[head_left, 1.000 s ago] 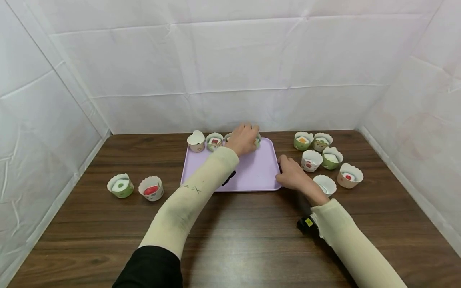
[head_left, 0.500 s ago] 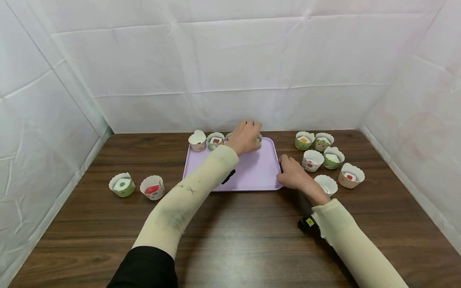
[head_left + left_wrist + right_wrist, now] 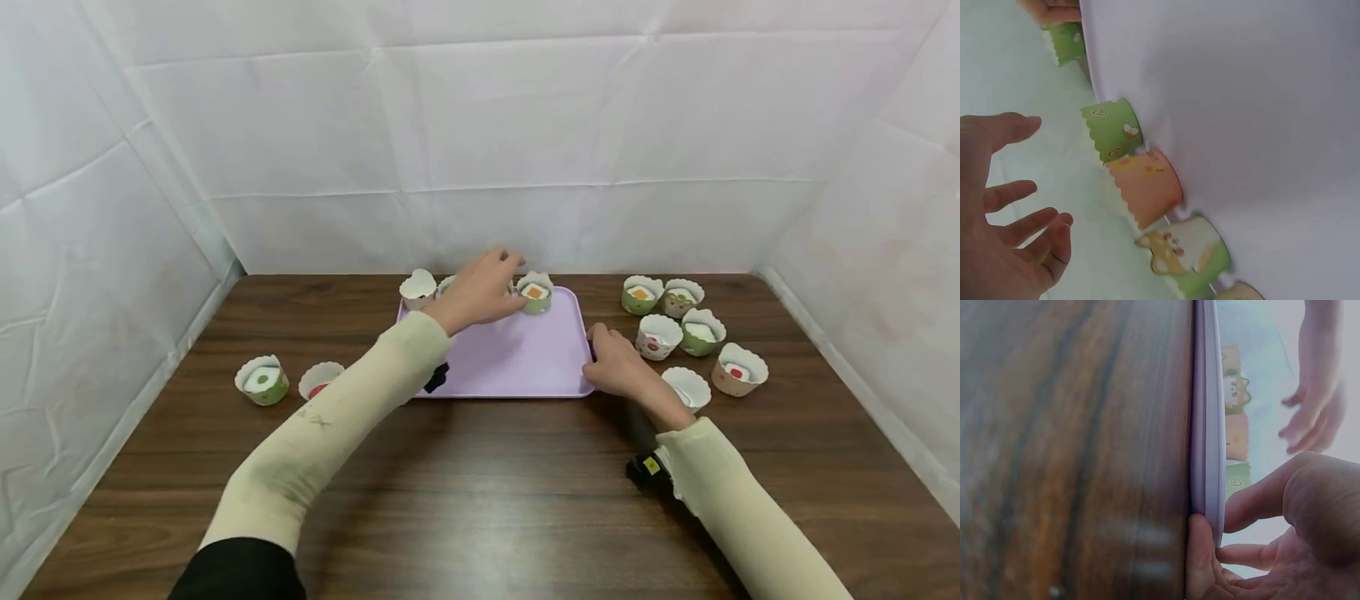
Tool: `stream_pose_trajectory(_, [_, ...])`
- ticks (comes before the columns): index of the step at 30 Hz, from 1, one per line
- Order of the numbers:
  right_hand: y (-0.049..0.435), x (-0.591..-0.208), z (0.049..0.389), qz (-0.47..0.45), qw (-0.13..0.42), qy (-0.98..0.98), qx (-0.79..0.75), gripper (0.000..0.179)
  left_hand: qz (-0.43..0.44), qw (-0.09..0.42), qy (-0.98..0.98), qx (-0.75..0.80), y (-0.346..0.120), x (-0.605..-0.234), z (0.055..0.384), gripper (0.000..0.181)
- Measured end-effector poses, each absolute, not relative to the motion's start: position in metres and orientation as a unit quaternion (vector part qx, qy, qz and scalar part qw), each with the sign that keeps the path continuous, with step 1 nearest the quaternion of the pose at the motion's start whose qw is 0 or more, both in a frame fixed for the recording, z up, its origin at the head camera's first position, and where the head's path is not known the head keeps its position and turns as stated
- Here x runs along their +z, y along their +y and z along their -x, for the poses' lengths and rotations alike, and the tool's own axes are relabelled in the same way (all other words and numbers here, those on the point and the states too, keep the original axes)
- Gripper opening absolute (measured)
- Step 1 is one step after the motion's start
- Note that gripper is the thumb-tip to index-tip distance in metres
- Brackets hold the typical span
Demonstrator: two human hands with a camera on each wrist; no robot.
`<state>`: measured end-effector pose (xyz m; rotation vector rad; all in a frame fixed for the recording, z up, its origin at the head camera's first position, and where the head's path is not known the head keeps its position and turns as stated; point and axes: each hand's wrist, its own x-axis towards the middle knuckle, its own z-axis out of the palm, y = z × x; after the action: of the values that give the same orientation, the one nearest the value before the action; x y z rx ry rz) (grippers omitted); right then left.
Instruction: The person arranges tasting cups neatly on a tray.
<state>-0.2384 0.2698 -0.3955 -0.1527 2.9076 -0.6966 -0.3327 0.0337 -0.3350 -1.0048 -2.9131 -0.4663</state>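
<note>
The left hand (image 3: 480,290) hovers above the back row of paper cupcake cups on a lilac tray (image 3: 517,367). Its fingers are spread and hold nothing; the left wrist view shows them apart from a green avocado-print cup (image 3: 1113,129), a pink cup (image 3: 1147,186) and a dog-print cup (image 3: 1188,256). The row's rightmost cup (image 3: 535,293), with an orange-and-white insert, stands upright just right of the left hand. At the tray's front right corner, the right hand (image 3: 618,362) pinches the rim, thumb inside and fingers outside.
Several cupcake cups, including a green one (image 3: 642,295) and a peach one (image 3: 739,369), stand on the brown table right of the tray. Left of it are a green cup (image 3: 262,380) and a white cup (image 3: 321,378), partly behind the left sleeve. White sheeting (image 3: 510,125) encloses the back and sides.
The left hand has let go of the rightmost cup in the row and moved left, bringing that cup into sight. The right hand keeps its hold on the tray.
</note>
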Motion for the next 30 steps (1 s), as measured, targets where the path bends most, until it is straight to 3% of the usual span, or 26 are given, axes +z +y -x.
stream_pose_trajectory(14, [0.274,-0.394,0.236,0.056,0.073,0.969,-0.228,0.054,0.217,0.072,-0.937,-0.263,-0.088,-0.329,0.298,0.061])
stream_pose_trajectory(30, [0.276,-0.395,0.236,0.048,0.072,0.969,-0.232,0.055,0.192,0.129,-0.922,-0.311,-0.186,-0.342,0.256,0.053])
